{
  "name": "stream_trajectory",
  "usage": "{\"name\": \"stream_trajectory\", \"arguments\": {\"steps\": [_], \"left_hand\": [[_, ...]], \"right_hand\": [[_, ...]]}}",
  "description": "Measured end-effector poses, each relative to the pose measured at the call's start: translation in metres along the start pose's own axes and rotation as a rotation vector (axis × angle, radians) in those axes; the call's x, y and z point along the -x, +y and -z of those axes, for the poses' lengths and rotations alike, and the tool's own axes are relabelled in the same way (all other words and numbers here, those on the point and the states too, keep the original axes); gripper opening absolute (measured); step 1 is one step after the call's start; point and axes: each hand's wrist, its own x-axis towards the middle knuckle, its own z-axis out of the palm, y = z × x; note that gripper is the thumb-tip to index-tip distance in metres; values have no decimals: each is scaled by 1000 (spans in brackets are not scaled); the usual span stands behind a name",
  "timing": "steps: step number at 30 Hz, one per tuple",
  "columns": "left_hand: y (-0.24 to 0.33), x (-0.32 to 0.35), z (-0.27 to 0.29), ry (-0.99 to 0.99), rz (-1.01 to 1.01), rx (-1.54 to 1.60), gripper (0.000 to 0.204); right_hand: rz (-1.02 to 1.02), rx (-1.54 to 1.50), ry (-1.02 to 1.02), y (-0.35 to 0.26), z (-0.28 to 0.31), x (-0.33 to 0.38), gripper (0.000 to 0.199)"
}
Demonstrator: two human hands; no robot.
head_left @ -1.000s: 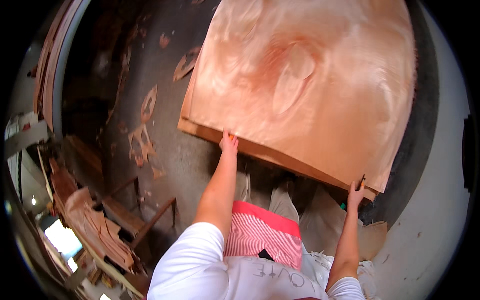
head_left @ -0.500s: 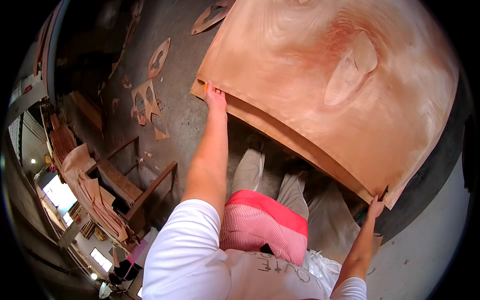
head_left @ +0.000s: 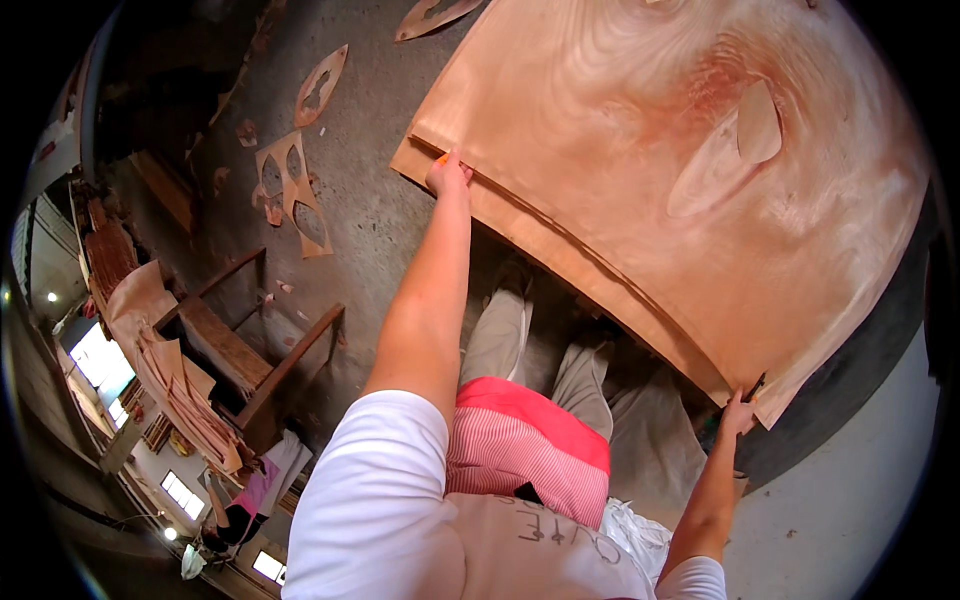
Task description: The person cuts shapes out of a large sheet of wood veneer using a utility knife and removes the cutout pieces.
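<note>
A large sheet of reddish-tan wood veneer (head_left: 600, 130), with an oval patch and a leaf-shaped loose piece (head_left: 760, 122) on it, lies over another sheet (head_left: 560, 245) whose near edge sticks out below. My left hand (head_left: 450, 176) is closed at the near left edge of the upper veneer sheet, with a bit of something orange showing at the fingers. At the near right corner my right hand (head_left: 738, 412) is closed on the edge, and a thin dark tool (head_left: 759, 384) pokes out beside its fingers.
Veneer offcuts with cut-out holes (head_left: 295, 190) lie on the grey floor to the left. A rusty metal frame (head_left: 290, 370) and stacked veneer strips (head_left: 170, 370) stand at the lower left. Another person (head_left: 240, 500) is farther off there. A pale sheet (head_left: 655, 430) hangs below the stack.
The upper veneer sheet's near edge has come down flatter and shifted away from me, showing more of the sheet beneath. My left hand has moved slightly right along with it.
</note>
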Motion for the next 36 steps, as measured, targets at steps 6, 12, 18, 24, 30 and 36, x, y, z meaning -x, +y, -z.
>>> {"name": "stream_trajectory", "arguments": {"steps": [6, 12, 18, 24, 30, 36], "left_hand": [[-2, -10, 3, 82, -24, -60, 15], [-13, -31, 12, -92, 51, 35, 15], [-25, -31, 24, -188, 34, -34, 10], [-25, -48, 17, -127, 22, -91, 12], [-26, -8, 19, 110, -220, -269, 22], [-96, 134, 8, -526, -1259, -1150, 50]], "right_hand": [[-58, -139, -152, -33, 7, 21, 46], [-158, -35, -204, -9, -17, 7, 59], [-115, -110, -161, -16, -14, 13, 47], [-178, -61, -144, -17, -22, 18, 53], [-246, -127, -212, -23, -31, 20, 55], [-268, -261, -44, -7, -49, 26, 61]]}}
